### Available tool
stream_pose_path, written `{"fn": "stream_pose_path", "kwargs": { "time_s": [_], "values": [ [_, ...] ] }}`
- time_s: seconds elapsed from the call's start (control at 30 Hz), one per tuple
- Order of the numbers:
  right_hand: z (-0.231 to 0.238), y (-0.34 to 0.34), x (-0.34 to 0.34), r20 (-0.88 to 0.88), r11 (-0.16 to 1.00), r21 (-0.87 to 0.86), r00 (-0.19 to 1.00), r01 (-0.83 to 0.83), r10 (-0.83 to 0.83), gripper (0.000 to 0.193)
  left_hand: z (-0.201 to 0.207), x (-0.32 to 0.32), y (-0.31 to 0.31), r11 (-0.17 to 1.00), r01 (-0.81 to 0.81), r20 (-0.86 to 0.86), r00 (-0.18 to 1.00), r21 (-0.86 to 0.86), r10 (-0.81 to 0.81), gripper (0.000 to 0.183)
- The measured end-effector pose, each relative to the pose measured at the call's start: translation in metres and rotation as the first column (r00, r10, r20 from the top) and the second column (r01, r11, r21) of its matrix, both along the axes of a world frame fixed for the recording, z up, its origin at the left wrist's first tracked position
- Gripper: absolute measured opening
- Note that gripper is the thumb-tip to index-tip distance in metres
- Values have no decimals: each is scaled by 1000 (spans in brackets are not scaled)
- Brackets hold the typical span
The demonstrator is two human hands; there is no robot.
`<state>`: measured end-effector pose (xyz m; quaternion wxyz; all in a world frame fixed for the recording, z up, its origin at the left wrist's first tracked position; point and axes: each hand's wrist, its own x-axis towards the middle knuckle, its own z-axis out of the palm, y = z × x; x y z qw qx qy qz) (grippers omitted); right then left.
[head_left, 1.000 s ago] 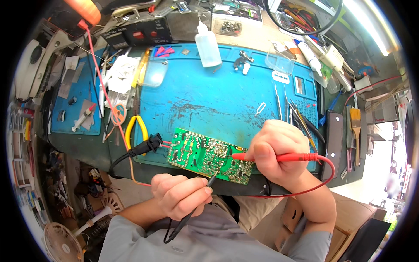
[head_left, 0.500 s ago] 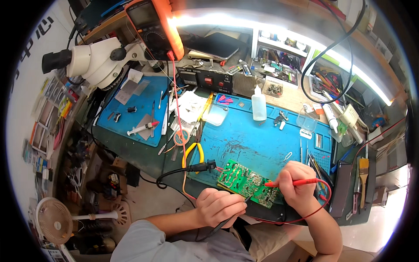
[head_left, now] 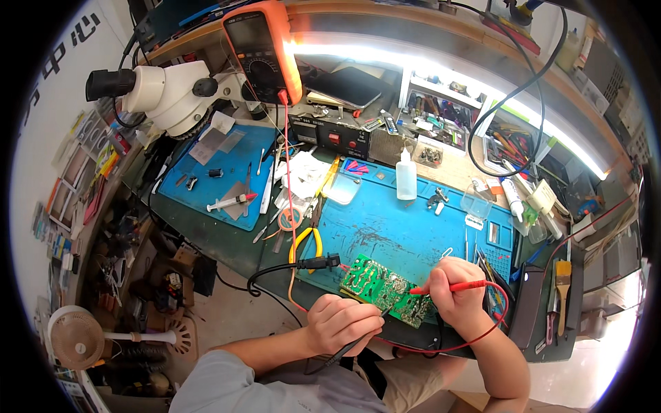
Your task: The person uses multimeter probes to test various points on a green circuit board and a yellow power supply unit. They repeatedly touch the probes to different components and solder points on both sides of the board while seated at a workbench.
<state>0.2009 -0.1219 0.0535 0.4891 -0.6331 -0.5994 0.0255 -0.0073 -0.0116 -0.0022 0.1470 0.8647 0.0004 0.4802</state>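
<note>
A green circuit board [head_left: 375, 280] lies at the front edge of the blue mat, its soldered side up. My left hand [head_left: 342, 322] is closed around a black test probe [head_left: 336, 357], whose tip is at the board's near edge; I cannot tell if it touches. From the right, my right hand [head_left: 456, 292] grips a red test probe [head_left: 470, 285] with its tip over the board's right part. Its red lead loops below my right wrist. An orange multimeter [head_left: 264, 55] stands at the back with a red lead plugged in. Beside the board's left end is a black power plug [head_left: 320, 262].
Yellow-handled pliers [head_left: 305, 244] lie left of the board. A white squeeze bottle [head_left: 406, 177] stands on the blue mat [head_left: 358, 227]. A microscope [head_left: 162, 96] is at the back left, near a syringe [head_left: 231, 202]. Tweezers and a brush [head_left: 563, 286] lie at the right.
The whole view has shifted slightly, with the multimeter and microscope now lower and farther right. Both hands keep their probes at the board.
</note>
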Motion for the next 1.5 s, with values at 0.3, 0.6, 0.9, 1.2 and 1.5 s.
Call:
{"fn": "stream_pose_path", "kwargs": {
  "time_s": [0.3, 0.6, 0.9, 1.2, 1.5],
  "values": [
    [-1, -2, -4, 48, 1000, 20, 999, 8, -9, 25, -3, 0, 0, 1000, 8, 36, 999, 0, -8, 32],
    [-1, -1, -2, 63, 999, 6, 997, 32, -33, 24, -4, 0, 5, 999, 51, -19, 999, 5, -51, 36],
    [-3, -3, -2, -57, 1000, 19, 998, 12, -11, 24, -6, 1, 2, 999, 20, -31, 999, 25, -19, 24],
    [1, -5, -2, -16, 998, -61, 1000, 11, -12, 32, -9, 0, 2, 999, 9, -27, 1000, 43, -8, 22],
    [-7, -2, -3, 7, 998, 61, 1000, 24, -24, 28, -6, -2, 1, 999, 15, -51, 999, 31, -14, 19]
  ]
}}
